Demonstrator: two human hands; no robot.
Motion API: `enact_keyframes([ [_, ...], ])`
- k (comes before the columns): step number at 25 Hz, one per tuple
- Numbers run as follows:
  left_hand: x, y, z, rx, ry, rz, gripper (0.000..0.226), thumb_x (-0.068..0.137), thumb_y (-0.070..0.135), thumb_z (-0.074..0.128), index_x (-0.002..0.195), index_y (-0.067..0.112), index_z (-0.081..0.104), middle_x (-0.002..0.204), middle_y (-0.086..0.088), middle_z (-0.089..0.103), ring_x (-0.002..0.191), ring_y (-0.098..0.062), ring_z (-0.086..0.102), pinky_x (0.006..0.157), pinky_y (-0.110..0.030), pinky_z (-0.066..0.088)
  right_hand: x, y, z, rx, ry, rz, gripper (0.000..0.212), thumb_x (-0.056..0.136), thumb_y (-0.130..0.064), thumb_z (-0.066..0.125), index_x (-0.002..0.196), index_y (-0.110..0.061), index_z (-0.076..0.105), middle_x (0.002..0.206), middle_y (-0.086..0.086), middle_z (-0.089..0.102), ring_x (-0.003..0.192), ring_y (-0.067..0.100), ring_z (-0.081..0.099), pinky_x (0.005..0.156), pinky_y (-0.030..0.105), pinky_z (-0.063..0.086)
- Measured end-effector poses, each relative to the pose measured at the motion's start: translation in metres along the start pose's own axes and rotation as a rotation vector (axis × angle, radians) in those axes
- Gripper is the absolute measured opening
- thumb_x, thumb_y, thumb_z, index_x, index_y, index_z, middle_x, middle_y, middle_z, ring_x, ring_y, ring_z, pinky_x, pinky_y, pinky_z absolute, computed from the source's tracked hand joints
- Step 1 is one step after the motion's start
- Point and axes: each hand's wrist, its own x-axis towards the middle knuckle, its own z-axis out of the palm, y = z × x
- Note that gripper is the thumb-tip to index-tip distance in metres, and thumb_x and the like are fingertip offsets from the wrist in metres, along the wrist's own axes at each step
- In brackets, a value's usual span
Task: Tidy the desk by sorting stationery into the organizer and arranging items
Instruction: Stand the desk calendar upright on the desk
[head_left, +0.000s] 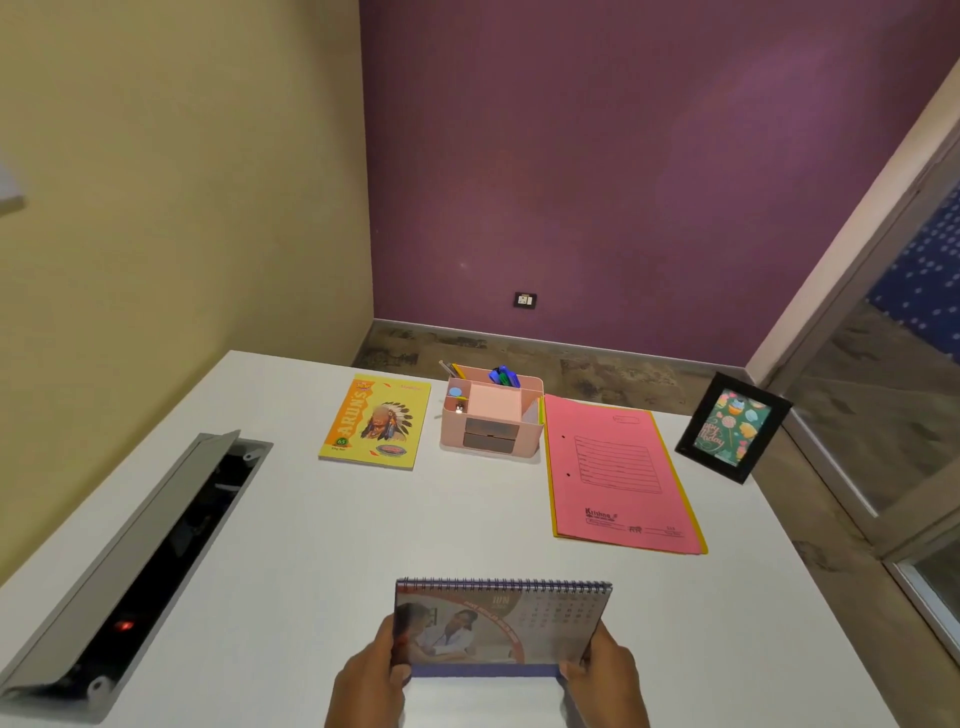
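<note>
A spiral-bound desk calendar (501, 621) stands at the near edge of the white desk (291, 545). My left hand (371, 675) grips its lower left corner and my right hand (605, 670) grips its lower right corner. At the far side stands a pink organizer (491, 415) with pens, a sticky-note pad and small items in its compartments. A yellow notebook (376, 421) lies to its left. A pink file folder (621, 475) lies to its right, on top of a yellow one.
A black photo frame (732, 426) leans at the desk's far right corner. An open cable tray (140, 566) with a raised grey lid is set into the desk on the left. Walls stand behind and to the left; a glass partition on the right.
</note>
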Motion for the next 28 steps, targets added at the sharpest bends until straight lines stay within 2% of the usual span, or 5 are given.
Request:
enact_keyframes([
  [3, 0.004, -0.005, -0.014, 0.05, 0.014, 0.0, 0.068, 0.086, 0.013, 0.053, 0.134, 0.057, 0.033, 0.098, 0.01, 0.066, 0.084, -0.008, 0.057, 0.08, -0.015, 0.043, 0.009, -0.018, 0.007, -0.047, -0.03, 0.006, 0.057, 0.076, -0.017, 0.059, 0.131, -0.027, 0.052, 0.084, -0.001, 0.069, 0.078, 0.02, 0.063, 0.072, 0.022, 0.05],
  [10, 0.055, -0.009, -0.086, -0.075, 0.189, -0.075, 0.049, 0.09, 0.008, 0.054, 0.127, 0.04, 0.047, 0.095, 0.009, 0.067, 0.078, -0.008, 0.062, 0.063, -0.016, 0.049, 0.044, -0.129, 0.022, -0.02, -0.038, -0.181, 0.036, 0.079, -0.006, 0.054, 0.113, -0.014, 0.057, 0.096, 0.003, 0.073, 0.081, 0.022, 0.066, 0.068, 0.034, 0.055],
  [17, 0.154, -0.007, -0.204, 0.009, 0.412, -0.02, 0.054, 0.086, 0.003, 0.066, 0.133, 0.026, 0.05, 0.097, -0.002, 0.072, 0.084, -0.021, 0.067, 0.073, -0.031, 0.055, 0.123, -0.293, 0.048, 0.048, -0.029, -0.369, 0.048, 0.088, 0.002, 0.058, 0.13, -0.021, 0.052, 0.131, 0.004, 0.062, 0.116, 0.031, 0.059, 0.093, 0.045, 0.054],
  [22, 0.229, -0.019, -0.267, 0.023, 0.521, -0.024, 0.053, 0.084, 0.003, 0.066, 0.128, 0.026, 0.048, 0.104, -0.006, 0.072, 0.09, -0.031, 0.067, 0.078, -0.042, 0.059, 0.182, -0.385, 0.079, 0.029, -0.018, -0.463, 0.045, 0.084, 0.002, 0.061, 0.125, -0.016, 0.055, 0.129, 0.007, 0.064, 0.114, 0.033, 0.061, 0.078, 0.032, 0.057],
  [28, 0.313, -0.062, -0.296, -0.011, 0.6, -0.034, 0.058, 0.085, 0.003, 0.069, 0.134, 0.024, 0.047, 0.111, -0.005, 0.07, 0.095, -0.029, 0.067, 0.082, -0.039, 0.057, 0.258, -0.45, 0.136, -0.03, -0.026, -0.559, 0.04, 0.083, -0.002, 0.065, 0.121, -0.015, 0.058, 0.124, 0.006, 0.067, 0.113, 0.032, 0.063, 0.089, 0.039, 0.058],
])
